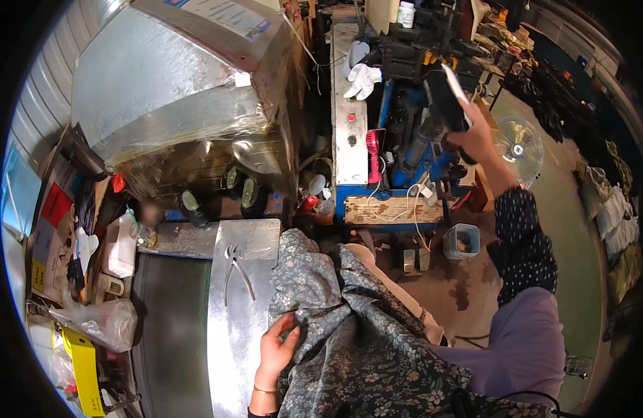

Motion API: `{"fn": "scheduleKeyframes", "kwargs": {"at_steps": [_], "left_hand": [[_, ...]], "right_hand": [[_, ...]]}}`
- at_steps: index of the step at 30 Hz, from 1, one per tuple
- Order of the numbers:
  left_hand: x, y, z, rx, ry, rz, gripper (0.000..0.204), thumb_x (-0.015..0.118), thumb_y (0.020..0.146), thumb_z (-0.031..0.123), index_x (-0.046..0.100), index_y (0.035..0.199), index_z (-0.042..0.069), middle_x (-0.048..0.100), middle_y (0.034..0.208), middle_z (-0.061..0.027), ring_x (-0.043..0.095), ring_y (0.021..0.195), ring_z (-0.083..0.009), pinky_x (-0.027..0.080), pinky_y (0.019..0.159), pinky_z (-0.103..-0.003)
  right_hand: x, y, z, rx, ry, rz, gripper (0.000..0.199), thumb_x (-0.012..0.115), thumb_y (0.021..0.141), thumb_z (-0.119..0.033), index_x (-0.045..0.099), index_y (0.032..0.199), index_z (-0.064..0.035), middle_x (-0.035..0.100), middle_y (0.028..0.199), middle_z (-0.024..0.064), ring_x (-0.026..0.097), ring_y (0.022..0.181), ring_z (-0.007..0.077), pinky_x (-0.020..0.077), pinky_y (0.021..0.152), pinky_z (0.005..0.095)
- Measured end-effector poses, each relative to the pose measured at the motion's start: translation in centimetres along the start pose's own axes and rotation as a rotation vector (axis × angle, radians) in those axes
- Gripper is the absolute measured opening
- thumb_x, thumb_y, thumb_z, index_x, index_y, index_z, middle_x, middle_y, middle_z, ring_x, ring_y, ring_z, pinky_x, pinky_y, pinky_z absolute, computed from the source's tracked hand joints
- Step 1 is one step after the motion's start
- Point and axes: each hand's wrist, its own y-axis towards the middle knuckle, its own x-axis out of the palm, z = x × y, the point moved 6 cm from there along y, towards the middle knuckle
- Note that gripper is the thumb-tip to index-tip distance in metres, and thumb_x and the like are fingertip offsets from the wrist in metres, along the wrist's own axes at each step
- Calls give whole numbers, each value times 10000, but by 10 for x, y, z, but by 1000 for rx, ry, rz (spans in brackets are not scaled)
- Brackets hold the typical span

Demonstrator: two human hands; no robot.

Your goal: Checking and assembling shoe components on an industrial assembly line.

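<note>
My right hand (pixel 477 137) reaches out at the upper right, its fingers closed on a flat black piece with a white edge (pixel 443 97). What kind of piece it is I cannot make out. The hand is beside a dark machine with blue parts (pixel 419 150). My left hand (pixel 276 352) rests on the dark floral apron (pixel 363 348) over my lap, fingers slightly bent and apart, holding nothing. Left of my lap, metal pincers (pixel 234 272) lie with handles spread on a shiny metal plate (pixel 241 334).
Ahead on the left stands a large metal-cased machine (pixel 161 76) with several dark shoe-like forms (pixel 252 195) under it. A pink handheld fan (pixel 374 153) and white gloves (pixel 363 81) are by the control panel (pixel 351 150). A plastic bin (pixel 462 241) and floor fan (pixel 520 146) stand right.
</note>
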Motion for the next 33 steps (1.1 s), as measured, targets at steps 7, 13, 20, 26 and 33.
{"fn": "scheduleKeyframes", "kwargs": {"at_steps": [7, 13, 20, 26, 33], "left_hand": [[20, 8, 3, 17, 59, 0, 361, 694, 896, 107, 617, 1222, -31, 703, 1100, -158, 676, 1018, -205, 515, 897, -306], [38, 5, 22, 88, 81, 45, 327, 696, 896, 119, 644, 1189, -16, 714, 1078, -156, 690, 1001, -201, 528, 869, -303], [55, 12, 25, 49, 99, -34, 347, 700, 891, 124, 638, 1206, -7, 712, 1091, -164, 690, 1018, -209, 538, 841, -294], [43, 1, 43, 64, 207, -40, 348, 681, 906, 166, 637, 1220, 24, 713, 1094, -153, 698, 995, -214, 545, 810, -304], [-24, -11, 10, 55, 312, 103, 351, 629, 921, 222, 638, 1222, 42, 683, 1132, -176, 665, 1044, -305, 520, 904, -373]], "right_hand": [[-14, 60, 54, 219, -115, -284, 938, 787, 555, -232, 480, 1441, -248, 379, 1506, 222, 496, 1279, 386, 449, 1018, 394], [30, 31, 20, 173, -521, -256, 881, 742, 685, -368, 389, 1489, -299, 321, 1540, 196, 470, 1224, 489, 393, 1055, 474], [18, 14, 22, 280, -496, -118, 787, 690, 791, -421, 354, 1498, -334, 262, 1576, 130, 397, 1275, 485, 444, 1013, 497], [24, 28, -4, 151, -476, -7, 745, 676, 773, -442, 428, 1462, -302, 383, 1508, 198, 491, 1200, 473, 406, 1042, 474], [42, 51, 28, 57, -398, -62, 733, 726, 788, -354, 459, 1451, -192, 505, 1397, 209, 483, 1295, 350, 380, 1076, 433]]}}
